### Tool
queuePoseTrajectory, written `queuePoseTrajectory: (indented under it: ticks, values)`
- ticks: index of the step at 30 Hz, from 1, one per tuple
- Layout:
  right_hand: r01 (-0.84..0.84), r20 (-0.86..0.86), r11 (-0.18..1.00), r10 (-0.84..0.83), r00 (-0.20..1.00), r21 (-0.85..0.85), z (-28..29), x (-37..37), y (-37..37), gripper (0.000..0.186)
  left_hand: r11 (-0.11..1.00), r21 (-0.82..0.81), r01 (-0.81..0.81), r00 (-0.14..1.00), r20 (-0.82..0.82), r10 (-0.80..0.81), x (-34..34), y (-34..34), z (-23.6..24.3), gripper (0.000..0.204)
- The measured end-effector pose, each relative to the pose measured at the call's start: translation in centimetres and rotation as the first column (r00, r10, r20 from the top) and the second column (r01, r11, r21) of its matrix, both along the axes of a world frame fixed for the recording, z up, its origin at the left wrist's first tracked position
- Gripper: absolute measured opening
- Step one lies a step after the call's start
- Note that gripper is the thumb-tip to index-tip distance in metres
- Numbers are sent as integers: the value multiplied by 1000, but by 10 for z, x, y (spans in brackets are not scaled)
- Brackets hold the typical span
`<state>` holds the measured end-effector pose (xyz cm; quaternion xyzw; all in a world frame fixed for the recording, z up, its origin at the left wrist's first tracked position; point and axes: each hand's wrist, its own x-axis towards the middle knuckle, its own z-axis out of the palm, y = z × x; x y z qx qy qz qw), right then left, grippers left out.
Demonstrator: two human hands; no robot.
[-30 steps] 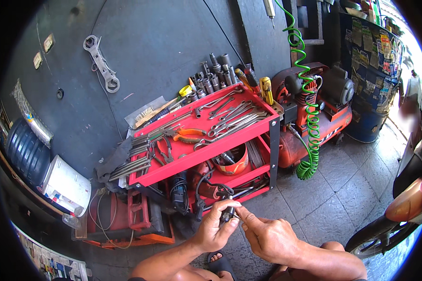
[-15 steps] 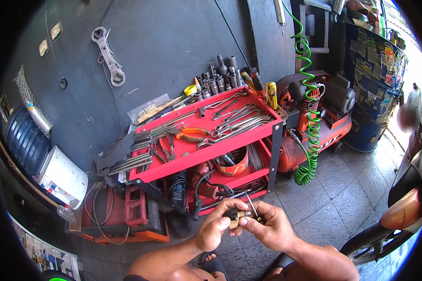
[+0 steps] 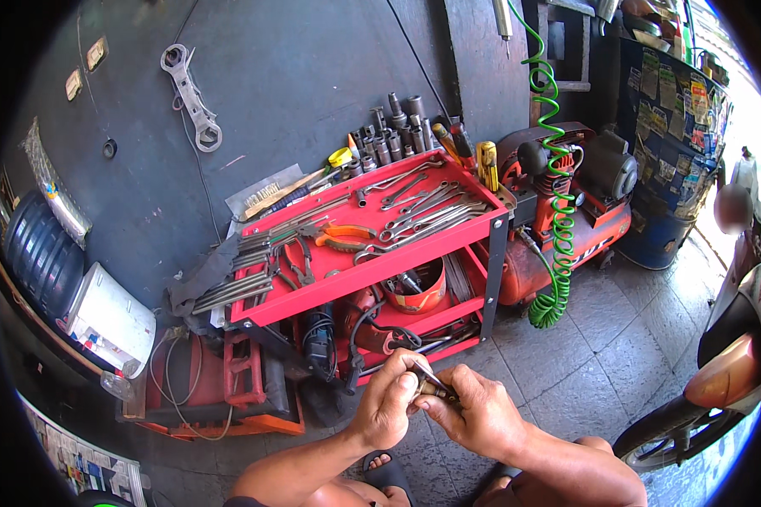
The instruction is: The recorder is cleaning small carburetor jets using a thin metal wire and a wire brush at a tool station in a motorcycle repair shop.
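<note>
Both hands meet in front of me at the lower middle, above the floor. Closed round a small brass-coloured metal part is my left hand, its thumb and fingers pressed against one end. My right hand pinches at the other end, where a thin metal piece slants across the part. Fingers cover much of both pieces, so their exact kind does not show.
A red tool cart holding wrenches, pliers and sockets stands just beyond my hands. Behind it on the right is a red air compressor with a green coiled hose. A motorcycle wheel is at the right.
The thin metal piece, which pointed up from between my fingers, now lies lower and slants across the brass-coloured part. My right hand has turned and moved slightly left, closer to my left hand.
</note>
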<state>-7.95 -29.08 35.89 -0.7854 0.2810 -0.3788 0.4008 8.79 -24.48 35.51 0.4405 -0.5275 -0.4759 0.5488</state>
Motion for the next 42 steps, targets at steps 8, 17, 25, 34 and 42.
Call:
queuePoseTrajectory:
  ticks: [8, 17, 25, 34, 42]
  values:
    - [28, -10, 997, -28, 1000, -70, 7, -3, 10, 34, 970, 195, 142, 900, -434, -45, -4, -4, 1, 38]
    - [32, 14, 999, -32, 999, -35, 7, -3, 6, 34, 945, 267, 188, 861, -508, -28, -5, -9, -7, 38]
    - [-20, -196, 986, -13, 981, -165, 4, -2, -5, 36, 992, 122, -40, 987, -149, 59, -8, -7, -3, 31]
    - [-19, -72, 995, 11, 997, -101, 3, -4, 2, 29, 963, 267, 26, 993, -122, 7, -8, -5, 20, 33]
    - [-130, -68, 951, 155, 986, 279, 19, -9, -12, 31, 926, 333, 176, 949, -307, -70, -1, -9, 13, 33]
